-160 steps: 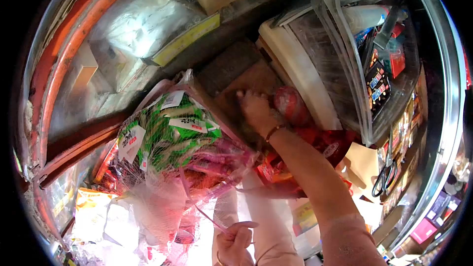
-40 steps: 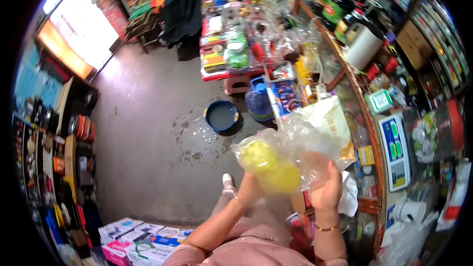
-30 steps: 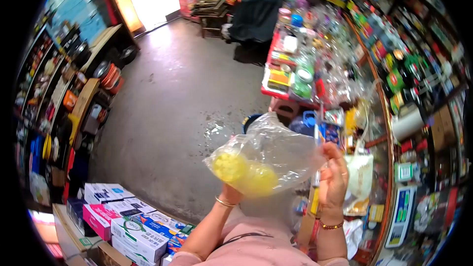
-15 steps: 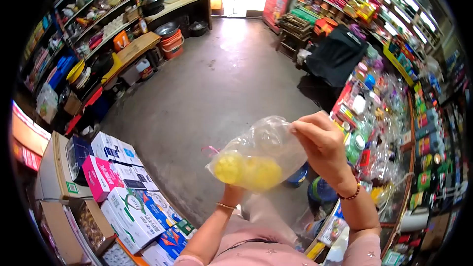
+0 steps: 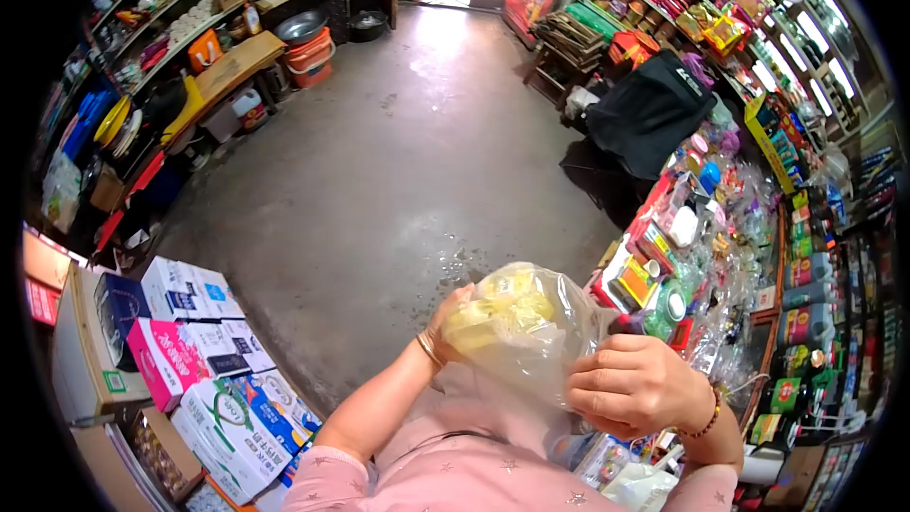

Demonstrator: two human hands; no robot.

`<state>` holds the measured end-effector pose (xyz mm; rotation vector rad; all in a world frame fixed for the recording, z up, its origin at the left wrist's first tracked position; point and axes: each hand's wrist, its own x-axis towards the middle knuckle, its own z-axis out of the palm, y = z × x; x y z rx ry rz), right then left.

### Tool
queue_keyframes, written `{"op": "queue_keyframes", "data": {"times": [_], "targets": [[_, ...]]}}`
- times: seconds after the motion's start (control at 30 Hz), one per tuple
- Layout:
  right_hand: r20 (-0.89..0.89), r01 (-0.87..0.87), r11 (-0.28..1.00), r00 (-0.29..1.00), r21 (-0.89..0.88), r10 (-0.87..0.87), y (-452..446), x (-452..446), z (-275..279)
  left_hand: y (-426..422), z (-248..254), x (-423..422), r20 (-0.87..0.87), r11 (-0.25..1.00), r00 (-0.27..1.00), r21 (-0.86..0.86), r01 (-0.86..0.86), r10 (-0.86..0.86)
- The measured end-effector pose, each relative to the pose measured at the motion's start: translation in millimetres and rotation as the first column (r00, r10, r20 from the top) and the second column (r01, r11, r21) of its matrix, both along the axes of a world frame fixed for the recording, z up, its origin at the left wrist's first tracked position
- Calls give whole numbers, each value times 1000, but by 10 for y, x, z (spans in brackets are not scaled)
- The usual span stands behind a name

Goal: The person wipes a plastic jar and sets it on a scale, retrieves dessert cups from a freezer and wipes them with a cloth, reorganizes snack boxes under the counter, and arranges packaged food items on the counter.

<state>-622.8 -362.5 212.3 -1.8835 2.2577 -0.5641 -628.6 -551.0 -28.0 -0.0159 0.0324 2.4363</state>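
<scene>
A clear plastic bag (image 5: 559, 360) with several yellow pieces (image 5: 502, 308) inside is in front of my body. What kind of food or item the yellow pieces are, I cannot make out. My left hand (image 5: 449, 320) holds the bag from its left side, its fingers partly hidden behind the plastic. On the other side, my right hand (image 5: 637, 385) is closed on the bag's loose edge, knuckles up. The bag is tilted, with the yellow contents toward my left hand.
Stacked cartons (image 5: 230, 431) stand at lower left. To the right runs a counter crowded with plastic-wrapped goods (image 5: 706, 265). A black cover (image 5: 649, 114) drapes something beyond it. Shelves line both walls, an orange bucket (image 5: 310, 59) stands far left, and grey floor (image 5: 398, 161) leads to a bright doorway.
The bag has swung round and its yellow contents have risen toward the top left. My right hand has moved lower, and my left hand has come up beside the bag. The view has shifted.
</scene>
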Motion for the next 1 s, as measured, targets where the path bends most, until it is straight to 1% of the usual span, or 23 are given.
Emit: {"op": "queue_keyframes", "data": {"times": [0.03,0.07,0.13,0.17,0.23,0.27,0.3,0.33,0.37,0.4,0.43,0.5,0.53,0.57,0.63,0.67,0.7,0.77,0.83,0.87,0.9,0.97,1.0], "targets": [[21,86,991,996,102,-89,58,-43,10,5,-109,-124,9,1000,1000,7,21,-21],[28,110,988,993,107,-114,87,-116,11,-6,-217,-255,-17,1000,1000,-12,-4,4],[-136,387,889,921,245,-364,125,-220,2,-98,-242,-455,-40,994,999,-101,-31,27],[-133,413,875,911,254,-391,128,-274,-17,-114,-186,-561,-34,996,999,-94,0,-3],[-278,690,644,723,331,-633,102,-381,-147,-144,-122,-766,-60,972,998,-233,-21,8],[-28,744,588,627,318,-778,93,-479,-199,-160,-118,-868,-78,966,997,-256,-25,5],[293,773,526,442,354,-847,117,-584,-230,-174,-98,-957,-73,967,997,-255,15,-35],[471,848,455,295,272,-831,135,-636,-394,-182,-77,-1036,-97,951,995,-309,-2,-29],[633,911,361,160,202,-757,154,-702,-585,-194,-66,-1132,-125,934,992,-357,-25,-21],[684,941,259,43,217,-728,145,-734,-694,-223,-62,-1230,-125,936,991,-352,5,-53],[679,948,230,20,221,-734,155,-785,-757,-266,-70,-1314,-153,940,985,-339,27,-83],[736,883,141,-274,447,-619,177,-885,-852,-317,-113,-1482,-174,944,976,-323,68,-129],[706,912,112,-222,394,-672,109,-894,-908,-324,-167,-1532,-162,931,973,-352,100,-166],[551,888,102,-184,448,-814,44,-917,-911,-334,-207,-1577,-150,915,967,-381,134,-204],[428,909,49,-147,415,-892,-89,-919,-923,-322,-212,-1653,-142,910,960,-377,174,-243],[425,906,21,-178,423,-888,-120,-900,-922,-290,-217,-1681,-147,911,956,-368,185,-253],[480,940,-16,-189,341,-857,-136,-883,-917,-249,-262,-1700,-141,908,950,-363,211,-278],[554,982,-120,-182,147,-813,-164,-830,-841,-173,-388,-1692,-69,918,936,-233,321,-345],[429,981,-51,35,-187,-903,-158,-766,-741,-73,-255,-1687,-30,904,926,-234,358,-375],[373,981,57,125,-188,-919,-171,-735,-609,-11,-183,-1676,1,894,921,-240,378,-389],[434,971,143,214,-189,-875,-162,-676,-610,49,-147,-1673,-1,891,917,-236,389,-400],[639,983,102,176,-152,-749,-164,-546,-641,165,-97,-1643,-10,877,906,-257,407,-423],[754,988,-31,96,-152,-650,-117,-490,-692,226,-94,-1600,-10,871,899,-253,422,-439]]}}
